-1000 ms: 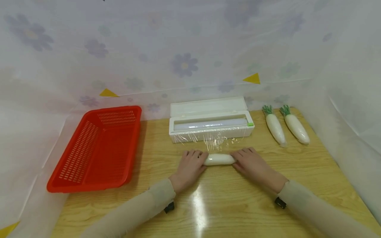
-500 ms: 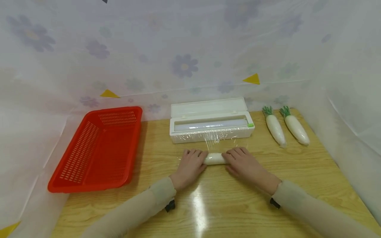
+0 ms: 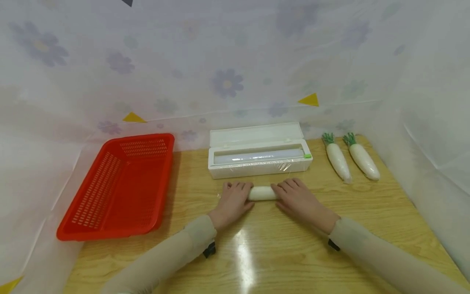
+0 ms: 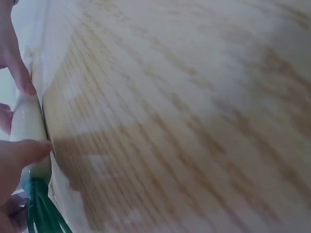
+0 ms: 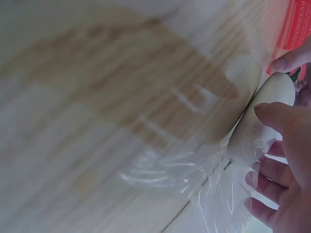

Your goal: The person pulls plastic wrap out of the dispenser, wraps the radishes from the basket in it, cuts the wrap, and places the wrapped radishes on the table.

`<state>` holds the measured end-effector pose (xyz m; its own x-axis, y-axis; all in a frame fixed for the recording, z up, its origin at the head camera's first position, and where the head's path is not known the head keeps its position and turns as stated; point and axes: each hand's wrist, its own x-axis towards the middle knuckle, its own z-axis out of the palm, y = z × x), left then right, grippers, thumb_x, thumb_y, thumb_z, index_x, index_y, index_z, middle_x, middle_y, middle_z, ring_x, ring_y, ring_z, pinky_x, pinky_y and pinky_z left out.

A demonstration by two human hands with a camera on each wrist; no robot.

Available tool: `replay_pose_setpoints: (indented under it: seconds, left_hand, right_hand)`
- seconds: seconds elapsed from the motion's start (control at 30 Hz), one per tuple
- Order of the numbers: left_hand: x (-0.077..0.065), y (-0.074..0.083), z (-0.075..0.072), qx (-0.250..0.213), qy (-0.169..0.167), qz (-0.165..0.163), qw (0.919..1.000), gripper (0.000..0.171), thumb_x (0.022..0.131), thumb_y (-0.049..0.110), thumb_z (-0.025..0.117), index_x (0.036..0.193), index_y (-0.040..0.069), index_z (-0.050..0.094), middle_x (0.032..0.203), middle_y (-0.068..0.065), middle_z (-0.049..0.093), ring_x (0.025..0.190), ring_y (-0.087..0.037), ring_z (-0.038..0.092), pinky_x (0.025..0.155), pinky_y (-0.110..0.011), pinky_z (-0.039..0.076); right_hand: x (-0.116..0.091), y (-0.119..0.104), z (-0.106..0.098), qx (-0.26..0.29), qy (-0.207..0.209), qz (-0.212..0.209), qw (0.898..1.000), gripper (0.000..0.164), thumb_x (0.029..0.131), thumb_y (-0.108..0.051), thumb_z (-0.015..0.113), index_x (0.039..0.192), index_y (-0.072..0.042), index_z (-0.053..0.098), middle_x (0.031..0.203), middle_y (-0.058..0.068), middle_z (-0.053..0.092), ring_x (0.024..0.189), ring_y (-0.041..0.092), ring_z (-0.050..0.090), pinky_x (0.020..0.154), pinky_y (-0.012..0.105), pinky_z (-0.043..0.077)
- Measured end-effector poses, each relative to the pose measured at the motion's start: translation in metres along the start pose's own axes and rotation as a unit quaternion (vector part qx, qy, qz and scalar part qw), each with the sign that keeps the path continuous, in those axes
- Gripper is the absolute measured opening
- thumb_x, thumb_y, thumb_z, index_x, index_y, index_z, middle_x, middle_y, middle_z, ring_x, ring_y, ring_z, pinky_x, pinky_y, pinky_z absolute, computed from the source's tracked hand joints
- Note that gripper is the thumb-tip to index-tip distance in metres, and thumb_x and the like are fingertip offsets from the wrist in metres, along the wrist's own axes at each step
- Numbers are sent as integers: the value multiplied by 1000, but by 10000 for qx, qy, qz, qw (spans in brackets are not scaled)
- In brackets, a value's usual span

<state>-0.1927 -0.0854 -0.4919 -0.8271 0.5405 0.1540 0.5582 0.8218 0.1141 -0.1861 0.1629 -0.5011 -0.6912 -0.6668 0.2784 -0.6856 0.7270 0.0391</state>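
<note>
A white radish (image 3: 262, 193) lies crosswise on the table in front of a cling film box (image 3: 260, 168). My left hand (image 3: 232, 203) grips its leafy end, where green leaves (image 4: 43, 206) stick out below the thumb in the left wrist view. My right hand (image 3: 300, 203) holds the other end, thumb on the near side and fingers over the far side. Clear cling film (image 5: 218, 196) trails, crinkled, from the radish's tip in the right wrist view. Inside the open-lidded box sits the film roll (image 3: 258, 156). Both palms hide the radish's ends in the head view.
To the left stands a red plastic basket (image 3: 165, 192) with slotted walls. Two more radishes, a nearer one (image 3: 338, 162) and a farther-right one (image 3: 364, 162), lie at the back right. A flowered sheet (image 3: 227, 53) encloses the wooden table (image 3: 286, 261).
My right hand has slid left along the radish, so less of it shows between the hands. The shiny film wrinkles before the box have diminished. My left hand has hardly moved.
</note>
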Motion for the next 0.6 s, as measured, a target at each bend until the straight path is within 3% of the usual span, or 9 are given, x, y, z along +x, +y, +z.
replay_pose_setpoints:
  seconds: [0.17,0.37,0.5,0.6]
  left_hand:
    - [2,-2,3,121,225,-32,9997,46,82,41,70,118,16,57,120,-4,57,111,-21,49,87,-43,34]
    - [4,-7,9,123,428,85,9990,44,84,41,68,120,17,58,115,-4,56,108,-21,47,87,-44,33]
    - [5,-11,10,14,442,48,9990,50,84,42,68,125,17,55,112,-2,57,107,-20,48,88,-45,32]
    - [7,-12,11,-86,515,-7,9986,51,83,43,68,125,18,52,110,-1,59,105,-19,50,88,-45,32]
  right_hand:
    - [4,2,4,-19,225,-4,9997,47,85,-28,67,124,-7,51,103,6,62,98,26,53,89,44,38]
    - [7,8,5,200,277,1,9994,28,86,-26,65,106,-12,50,99,4,60,98,24,53,88,43,38]
    - [10,10,4,252,207,2,9995,34,85,-30,67,107,-10,50,114,10,54,105,28,50,92,45,37]
    - [13,11,3,209,134,31,9997,39,83,-31,70,109,-10,50,114,10,51,104,29,48,91,46,36]
